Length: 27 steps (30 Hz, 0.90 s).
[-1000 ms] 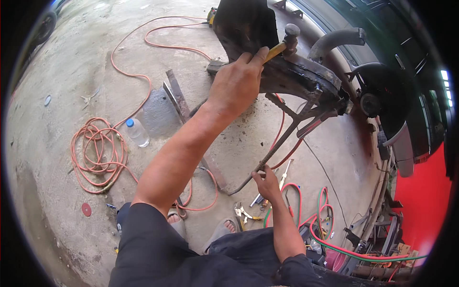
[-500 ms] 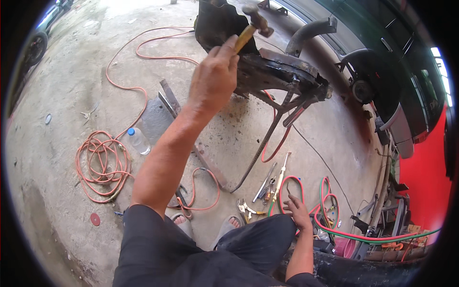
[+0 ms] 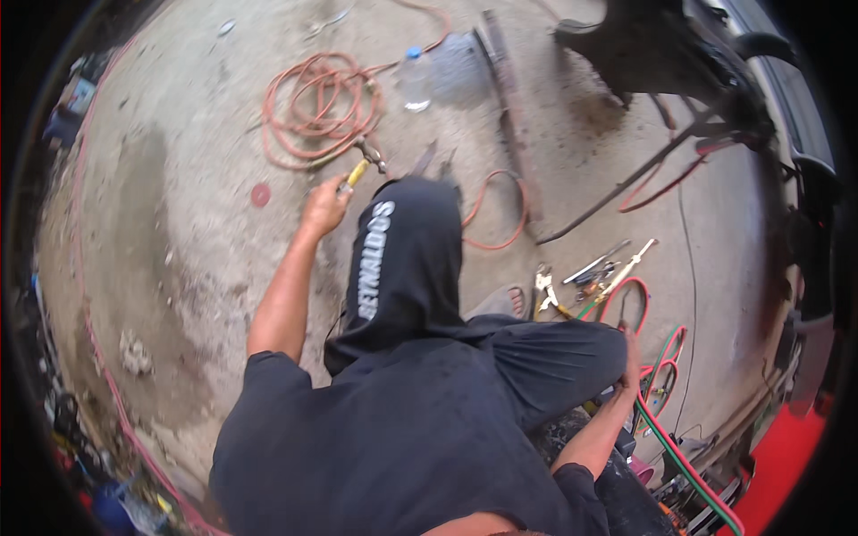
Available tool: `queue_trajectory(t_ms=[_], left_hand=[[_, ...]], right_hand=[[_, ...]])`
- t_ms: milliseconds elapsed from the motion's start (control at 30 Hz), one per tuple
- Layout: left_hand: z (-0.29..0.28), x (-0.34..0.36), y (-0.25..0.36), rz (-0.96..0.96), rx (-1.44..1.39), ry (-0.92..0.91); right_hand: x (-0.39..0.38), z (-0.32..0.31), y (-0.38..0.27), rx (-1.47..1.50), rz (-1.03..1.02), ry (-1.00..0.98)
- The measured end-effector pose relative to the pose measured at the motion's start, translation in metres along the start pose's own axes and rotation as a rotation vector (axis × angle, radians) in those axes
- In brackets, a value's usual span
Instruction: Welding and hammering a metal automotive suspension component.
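Observation:
My left hand (image 3: 325, 205) is closed round the yellow handle of a hammer (image 3: 358, 170), low at my left beside my left knee. The hammer's metal head points up and away from me. Against the outer side of my right knee lies my right hand (image 3: 630, 362); its fingers are partly hidden and blurred. A dark metal frame (image 3: 661, 54) stands at the far right, and a long bent rod (image 3: 617, 192) slopes from it down to the floor.
Coiled orange hose (image 3: 308, 112) lies beyond the hammer, near a clear bottle (image 3: 415, 85) with a blue cap. A red disc (image 3: 260, 195) is left of it. A torch (image 3: 630, 268), pliers-like clamp (image 3: 544, 288) and red-green hoses (image 3: 684, 473) lie at right. A metal bar (image 3: 514, 134) lies ahead.
My left hand has brought the hammer down from near the metal frame to beside my left knee. The view has swung left. My right hand has settled against my right knee.

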<state>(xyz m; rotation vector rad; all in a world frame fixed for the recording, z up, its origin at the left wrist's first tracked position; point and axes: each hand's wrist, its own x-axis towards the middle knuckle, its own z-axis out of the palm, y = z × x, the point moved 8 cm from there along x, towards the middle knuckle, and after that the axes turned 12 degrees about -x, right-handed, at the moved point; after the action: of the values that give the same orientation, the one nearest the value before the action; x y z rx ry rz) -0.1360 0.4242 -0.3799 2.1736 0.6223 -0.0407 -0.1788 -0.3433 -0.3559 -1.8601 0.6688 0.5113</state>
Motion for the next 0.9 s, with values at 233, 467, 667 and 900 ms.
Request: queue_trajectory(t_ms=[233,467,667,900], left_hand=[[0.065,-0.165,-0.251,-0.613,-0.200,0.101],[0.060,-0.096,-0.221,-0.406,-0.141,0.113],[0.032,-0.102,-0.269,-0.151,-0.039,0.198],[-0.008,-0.211,-0.365,-0.886,0.346,0.180]], right_hand=[[-0.021,0.006,0.009,0.147,-0.031,-0.139],[0.007,0.052,0.114,-0.054,0.056,-0.309],[-0.006,0.158,0.145,-0.417,0.004,-0.139],[0.088,0.057,0.189,-0.731,0.024,0.243]])
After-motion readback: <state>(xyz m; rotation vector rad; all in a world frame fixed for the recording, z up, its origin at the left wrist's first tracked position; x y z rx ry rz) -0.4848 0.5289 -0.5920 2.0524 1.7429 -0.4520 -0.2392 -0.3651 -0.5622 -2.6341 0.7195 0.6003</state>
